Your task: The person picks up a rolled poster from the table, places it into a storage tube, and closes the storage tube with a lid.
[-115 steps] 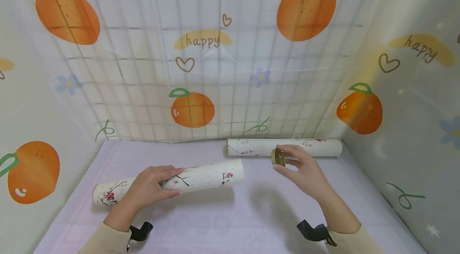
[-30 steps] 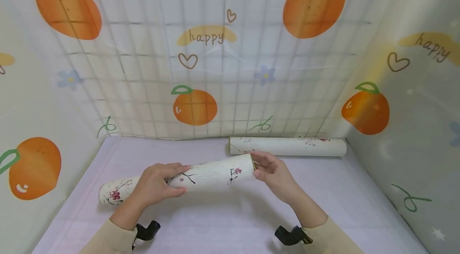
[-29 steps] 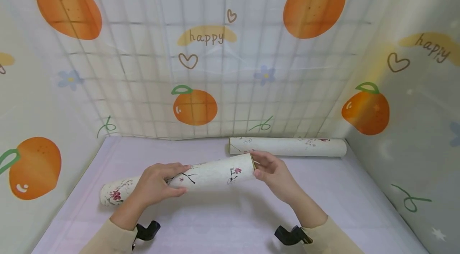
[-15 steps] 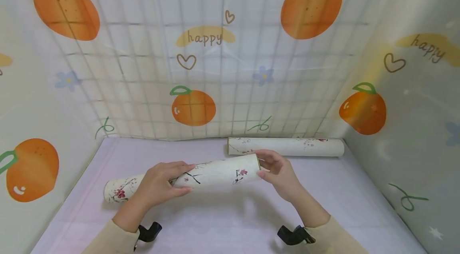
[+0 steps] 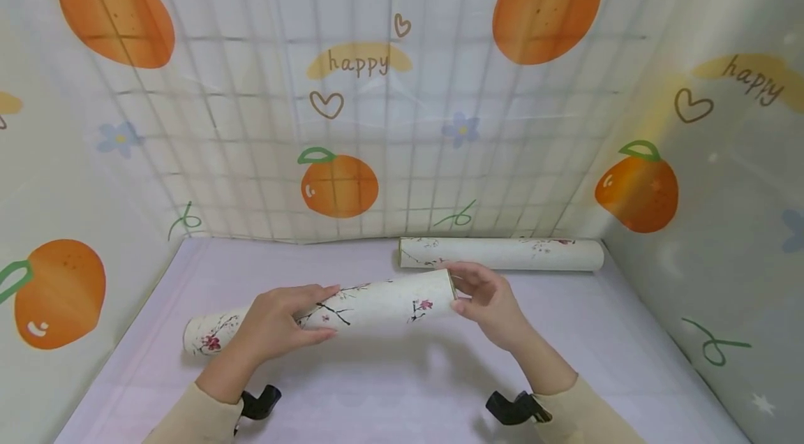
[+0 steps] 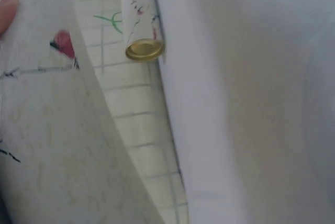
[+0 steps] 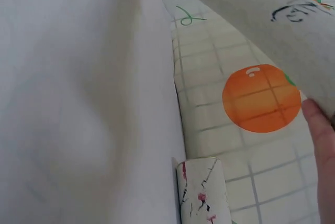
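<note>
My left hand point(image 5: 279, 325) grips a white cardboard tube point(image 5: 383, 301) printed with plum-blossom branches, thumb on the near side and fingers over the top. The tube slants, its right end raised above the table and its left end lower. At that right end, my right hand point(image 5: 490, 304) pinches a gold metal cap, of which only a thin rim point(image 5: 451, 283) shows; the fingers hide the rest. In the right wrist view one fingertip point(image 7: 312, 111) lies against the end of the tube point(image 7: 261, 20). The left wrist view shows the tube's side point(image 6: 57, 130) close up.
A second blossom-printed tube point(image 5: 515, 254) lies along the table's back edge, right of centre; its gold end point(image 6: 144, 50) faces the left wrist camera. A pale cloth covers the table point(image 5: 377, 395). Hanging fabric with orange prints point(image 5: 339, 186) walls the back and sides.
The right hand has brought the gold cap leftward to the tube's right end, where it now sits at the opening. The held tube has shifted slightly right. Over the last half second almost nothing moves.
</note>
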Demonstrator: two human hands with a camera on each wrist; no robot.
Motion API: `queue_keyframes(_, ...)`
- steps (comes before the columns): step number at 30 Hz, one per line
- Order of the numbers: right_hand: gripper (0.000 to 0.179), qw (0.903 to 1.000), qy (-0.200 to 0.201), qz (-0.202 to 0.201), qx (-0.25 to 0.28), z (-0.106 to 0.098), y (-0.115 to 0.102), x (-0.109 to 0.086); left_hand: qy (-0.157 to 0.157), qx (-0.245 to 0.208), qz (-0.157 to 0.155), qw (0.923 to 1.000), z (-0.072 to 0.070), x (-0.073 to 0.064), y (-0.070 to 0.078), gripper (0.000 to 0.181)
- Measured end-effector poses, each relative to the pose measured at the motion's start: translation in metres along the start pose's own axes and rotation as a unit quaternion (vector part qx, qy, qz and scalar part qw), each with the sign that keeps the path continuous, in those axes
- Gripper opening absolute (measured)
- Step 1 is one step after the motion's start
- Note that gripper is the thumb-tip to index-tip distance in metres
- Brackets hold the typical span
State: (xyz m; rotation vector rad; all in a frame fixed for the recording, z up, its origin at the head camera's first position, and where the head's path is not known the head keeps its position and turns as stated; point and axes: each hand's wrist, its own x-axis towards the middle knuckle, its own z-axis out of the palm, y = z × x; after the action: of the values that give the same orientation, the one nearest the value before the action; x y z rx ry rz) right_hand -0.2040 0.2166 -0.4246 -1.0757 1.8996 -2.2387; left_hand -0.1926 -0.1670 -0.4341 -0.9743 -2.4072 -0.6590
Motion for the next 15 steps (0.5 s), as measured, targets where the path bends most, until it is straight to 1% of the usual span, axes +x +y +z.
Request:
queue_keyframes(1,0.051,0.9999,-0.008,0.006,-0.006,-0.001,0.000,0.000,0.003,-0.001,-0.001,1.0000,0.000,-0.001,0.000,0.068)
queue_keyframes(4,0.056,0.9975,-0.026,0.052,-0.040,-0.007,-0.004,0.000,0.013,0.008,0.003,0.9999,0.000,-0.003,-0.002,0.068)
queue_keyframes(6,0.059,0.9940,-0.032,0.084,-0.062,-0.011,-0.007,0.000,0.018,0.021,0.008,0.9996,0.001,-0.004,-0.002,0.067)
queue_keyframes(8,0.061,0.9914,-0.034,0.104,-0.072,-0.013,-0.009,-0.001,0.018,0.030,0.013,0.9993,0.000,-0.004,-0.001,0.067)
queue_keyframes(11,0.062,0.9912,-0.027,0.114,-0.062,-0.013,-0.012,-0.003,0.019,0.037,0.017,0.9990,-0.001,-0.003,0.001,0.067)
queue_keyframes(15,0.062,0.9931,-0.013,0.107,-0.046,-0.008,-0.013,-0.003,0.037,0.039,0.021,0.9983,-0.003,-0.001,0.003,0.068)
